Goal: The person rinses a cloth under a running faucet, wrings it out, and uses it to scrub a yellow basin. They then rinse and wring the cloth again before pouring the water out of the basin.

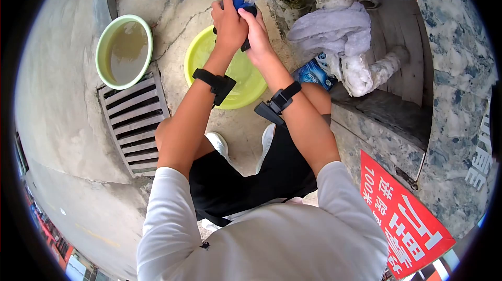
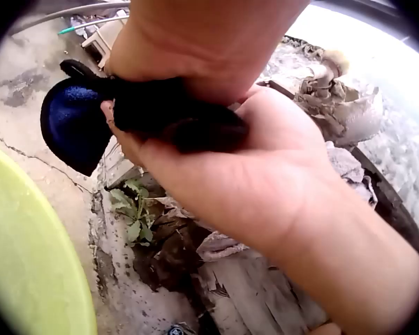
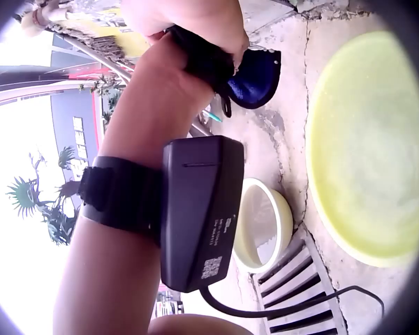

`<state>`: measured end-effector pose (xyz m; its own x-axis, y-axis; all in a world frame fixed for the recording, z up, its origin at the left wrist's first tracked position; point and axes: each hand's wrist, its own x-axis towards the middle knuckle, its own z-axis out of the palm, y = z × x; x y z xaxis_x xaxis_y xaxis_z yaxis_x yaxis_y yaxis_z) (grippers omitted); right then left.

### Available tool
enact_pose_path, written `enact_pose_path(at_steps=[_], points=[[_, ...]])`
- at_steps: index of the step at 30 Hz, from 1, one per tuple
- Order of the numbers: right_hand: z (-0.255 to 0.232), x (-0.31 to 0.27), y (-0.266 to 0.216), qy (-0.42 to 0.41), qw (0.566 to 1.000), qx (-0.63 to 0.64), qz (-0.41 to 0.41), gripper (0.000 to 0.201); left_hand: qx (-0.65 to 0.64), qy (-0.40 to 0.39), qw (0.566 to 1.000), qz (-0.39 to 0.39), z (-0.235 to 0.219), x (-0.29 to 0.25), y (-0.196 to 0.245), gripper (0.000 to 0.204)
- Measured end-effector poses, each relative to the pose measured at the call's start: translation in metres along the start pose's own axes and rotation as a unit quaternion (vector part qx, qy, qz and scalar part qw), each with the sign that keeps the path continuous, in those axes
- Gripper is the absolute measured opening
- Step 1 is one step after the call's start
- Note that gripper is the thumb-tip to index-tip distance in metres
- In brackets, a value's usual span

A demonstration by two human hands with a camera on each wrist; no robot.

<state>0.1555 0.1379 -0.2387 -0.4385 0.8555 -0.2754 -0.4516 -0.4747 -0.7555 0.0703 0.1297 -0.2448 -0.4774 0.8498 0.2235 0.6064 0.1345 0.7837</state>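
Note:
In the head view both hands are close together over the far edge of a yellow-green basin (image 1: 190, 64) with clear water in it. My left hand (image 1: 230, 24) grips a bunched blue cloth piece with black trim (image 2: 71, 122) from one side. From the other side my right hand (image 1: 257, 32) holds it, the fingers wrapped about its black part. A blue flap and a small black loop stick out past the hands in both wrist views; the rest is hidden in the palms. Water splashes just beyond the hands.
A pale green basin (image 1: 98, 53) of murky water stands at the left, by a slatted drain grate (image 1: 133, 119). At the right, a grey cloth (image 1: 334, 27) and a blue packet (image 1: 315, 73) lie by a stone ledge. A red sign (image 1: 376, 197) is at lower right.

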Motion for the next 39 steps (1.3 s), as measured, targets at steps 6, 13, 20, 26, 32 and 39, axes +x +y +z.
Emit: enact_pose_path(at_steps=[6,13,20,26,32,39], points=[[-0.009,0.007,-0.004,0.054,0.994,-0.076,-0.057,0.05,-0.324,-0.276,0.875,-0.23,-0.034,0.013,0.001,0.061],[-0.016,0.013,-0.016,0.069,0.994,-0.084,-0.03,0.046,-0.323,-0.37,0.861,-0.136,-0.062,0.009,0.007,0.097],[-0.021,0.009,0.008,0.106,0.979,-0.175,0.014,0.058,-0.072,-0.379,0.923,0.009,-0.025,-0.005,-0.022,0.134],[-0.028,0.016,0.017,0.148,0.97,-0.194,-0.019,0.049,0.029,-0.334,0.942,-0.007,-0.009,-0.012,-0.01,0.116],[-0.038,0.018,0.038,0.166,0.971,-0.174,0.014,0.037,0.12,-0.343,0.932,-0.018,-0.014,-0.019,-0.005,0.088],[-0.038,0.008,0.038,0.171,0.976,-0.13,0.04,0.024,0.106,-0.363,0.925,-0.039,-0.013,-0.03,-0.011,0.066]])
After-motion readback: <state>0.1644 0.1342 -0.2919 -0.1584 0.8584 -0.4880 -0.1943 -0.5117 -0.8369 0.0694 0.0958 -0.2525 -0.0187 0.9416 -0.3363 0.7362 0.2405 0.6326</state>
